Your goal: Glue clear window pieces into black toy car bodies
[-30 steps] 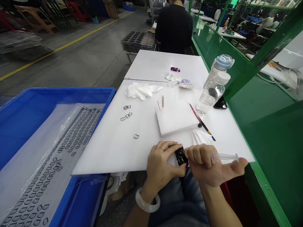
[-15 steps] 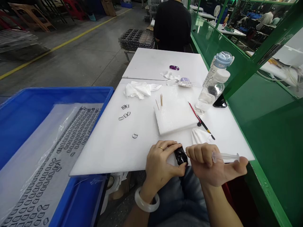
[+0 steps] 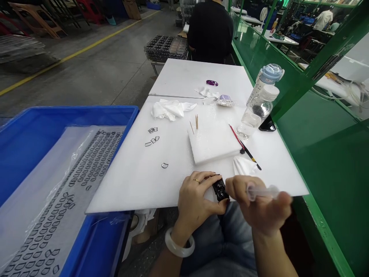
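Note:
At the table's near edge, my left hand [image 3: 197, 196] grips a small glossy black car-shaped piece [image 3: 220, 189] between thumb and fingers. Close on its right, my right hand [image 3: 256, 202] is closed around a clear plastic syringe [image 3: 261, 191], with the thumb by the plunger end. The syringe's tip is hidden behind my fingers, so contact with the black piece cannot be made out. Ahead lies a white foam block [image 3: 215, 144] with thin wooden sticks [image 3: 196, 122] standing in it. One small black-edged frame [image 3: 164, 165] rests alone on the table, left of the foam.
A blue bin [image 3: 86, 109] at the left holds a sheet with rows of black-edged frames [image 3: 95, 156]. Crumpled tissue [image 3: 170, 109], a red-handled brush [image 3: 236, 136] and a clear bottle [image 3: 258, 111] are on the white table [image 3: 127, 184]. A person in black [image 3: 210, 30] sits beyond it.
My right hand has turned and shifted slightly left, and the syringe has swung with it, its plunger end now nearer the black piece. My left hand has hardly moved.

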Demonstrator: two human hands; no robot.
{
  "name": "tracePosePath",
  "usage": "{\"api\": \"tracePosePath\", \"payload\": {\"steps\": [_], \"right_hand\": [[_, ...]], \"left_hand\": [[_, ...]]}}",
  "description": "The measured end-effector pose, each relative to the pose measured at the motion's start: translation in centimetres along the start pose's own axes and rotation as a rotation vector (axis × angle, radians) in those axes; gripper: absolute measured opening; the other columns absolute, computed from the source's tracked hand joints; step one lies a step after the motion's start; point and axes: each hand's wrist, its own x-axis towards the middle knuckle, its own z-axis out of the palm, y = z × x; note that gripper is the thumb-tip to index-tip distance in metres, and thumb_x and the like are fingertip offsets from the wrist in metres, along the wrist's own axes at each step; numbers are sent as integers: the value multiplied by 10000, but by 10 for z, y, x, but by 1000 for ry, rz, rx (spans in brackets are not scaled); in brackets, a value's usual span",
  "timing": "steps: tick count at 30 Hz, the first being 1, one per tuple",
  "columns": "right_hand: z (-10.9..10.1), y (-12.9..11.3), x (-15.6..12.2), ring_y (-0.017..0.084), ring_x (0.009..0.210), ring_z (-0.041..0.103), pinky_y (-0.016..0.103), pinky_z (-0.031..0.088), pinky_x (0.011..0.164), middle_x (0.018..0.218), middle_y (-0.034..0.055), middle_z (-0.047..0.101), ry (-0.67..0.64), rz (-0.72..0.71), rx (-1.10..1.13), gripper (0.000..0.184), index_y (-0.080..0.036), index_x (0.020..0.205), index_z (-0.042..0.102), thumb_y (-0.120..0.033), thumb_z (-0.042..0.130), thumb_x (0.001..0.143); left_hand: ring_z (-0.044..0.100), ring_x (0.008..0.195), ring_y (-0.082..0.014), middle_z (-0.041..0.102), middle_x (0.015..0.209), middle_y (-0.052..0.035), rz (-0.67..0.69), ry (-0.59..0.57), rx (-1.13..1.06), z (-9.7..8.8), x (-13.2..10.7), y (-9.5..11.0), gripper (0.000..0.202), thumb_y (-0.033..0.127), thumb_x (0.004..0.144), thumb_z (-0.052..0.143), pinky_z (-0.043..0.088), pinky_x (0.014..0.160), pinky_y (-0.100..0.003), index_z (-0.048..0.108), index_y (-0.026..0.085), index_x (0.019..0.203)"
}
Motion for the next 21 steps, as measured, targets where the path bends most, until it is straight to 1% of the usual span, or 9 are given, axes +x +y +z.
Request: {"api": "tracePosePath", "payload": {"steps": [4,6,8,10,11,13,14,18,21], "right_hand": [[-7,-1,55,181,605,424,376,400,657,609,-2,373,93,-166,1,652,-239,569,385,-855,313,769],[-16,11,81,214,770,529,407,424,790,729,29,506,72,-111,-83,584,-236,616,478,-787,384,787],[-29,21,90,243,995,554,417,396,912,980,57,613,43,-39,-223,442,-226,832,610,-653,496,811],[-47,25,81,249,1131,519,411,378,960,1170,61,599,121,-114,-358,393,-237,1060,603,-554,535,837],[-57,24,72,244,1120,525,402,388,944,1164,59,604,210,-174,-455,364,-242,1084,590,-520,539,855],[-76,19,50,229,946,572,380,412,838,975,51,648,357,-223,-749,255,-233,956,608,-467,531,891],[-85,18,41,220,841,572,374,401,782,864,43,653,364,-199,-933,228,-225,870,614,-432,526,905],[-100,19,19,245,809,562,404,321,753,826,60,698,99,-94,-1478,165,-220,820,680,-331,580,890],[-88,18,12,249,833,575,421,314,787,847,57,704,61,-133,-1442,143,-225,812,689,-316,611,889]], "left_hand": [[623,945,-277,706,1035,-38,22,-27,21,-1,-2,-2,487,281,523,780,493,816,-438,716,231,1003],[619,965,-282,695,1065,-50,61,-50,50,-2,-4,-4,515,291,534,791,495,827,-439,702,222,1036],[613,999,-281,680,1120,-61,108,-79,81,-3,-6,-7,533,289,583,782,498,845,-439,674,219,1100],[597,1059,-278,650,1217,-70,145,-95,113,-3,-7,-10,553,273,672,744,499,873,-433,618,232,1209],[584,1098,-277,625,1275,-73,157,-97,129,-3,-8,-11,569,267,715,720,500,887,-430,580,244,1266],[545,1181,-291,554,1384,-80,172,-106,155,-2,-8,-12,615,277,760,697,496,918,-441,514,270,1347],[527,1210,-304,526,1415,-84,176,-107,160,-2,-8,-13,639,294,757,707,494,932,-454,502,277,1361],[561,1173,-291,588,1325,-79,162,-39,43,-2,-8,-13,502,291,757,712,509,944,-450,603,268,1247],[630,1033,-223,681,1089,-61,101,96,-144,-4,-4,-6,221,238,855,600,530,902,-380,679,237,1061]]}}
